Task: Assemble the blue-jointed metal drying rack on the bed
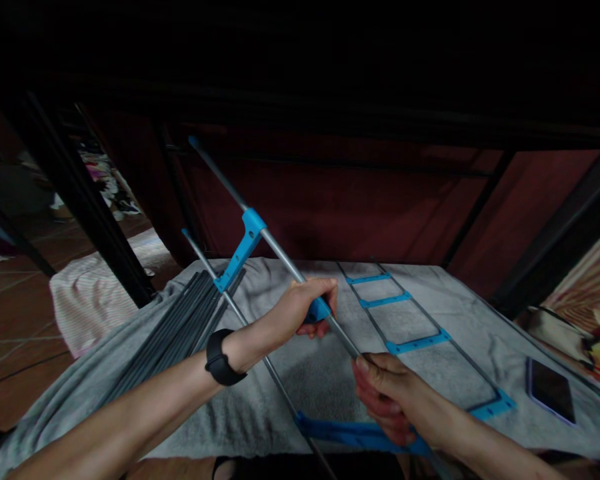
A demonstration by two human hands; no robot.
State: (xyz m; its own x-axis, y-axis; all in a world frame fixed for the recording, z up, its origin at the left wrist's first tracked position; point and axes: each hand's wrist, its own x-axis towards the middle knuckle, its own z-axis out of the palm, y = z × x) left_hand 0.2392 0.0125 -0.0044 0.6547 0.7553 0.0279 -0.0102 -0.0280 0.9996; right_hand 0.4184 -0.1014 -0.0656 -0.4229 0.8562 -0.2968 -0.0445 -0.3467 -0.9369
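From the head view, both hands are closed tight on one thing, a blue and grey frame point(280, 251). It slants from 10 o'clock, past the middle, down to 5 o'clock. The left hand point(314, 300), just under the middle at 6 o'clock, curls its fingers around a pole of the frame, right at a blue joint point(321, 309). The right hand point(385, 393), at 5 o'clock, wraps around the same pole lower down. A black watch point(223, 358) sits on the left wrist, at 7 o'clock. One blue bar point(237, 257) joins the two poles at 9 o'clock.

A grey cloth point(300, 373) spreads out under the frame. On it, at 8 o'clock, lies a bunch of grey rods point(163, 340), side by side. At 4 o'clock lies another frame point(419, 341), like a small ladder with four blue bars. Farther out at 4 o'clock is a phone point(553, 390) with a dark screen. A dark red sheet point(340, 207) hangs behind, at 12 o'clock
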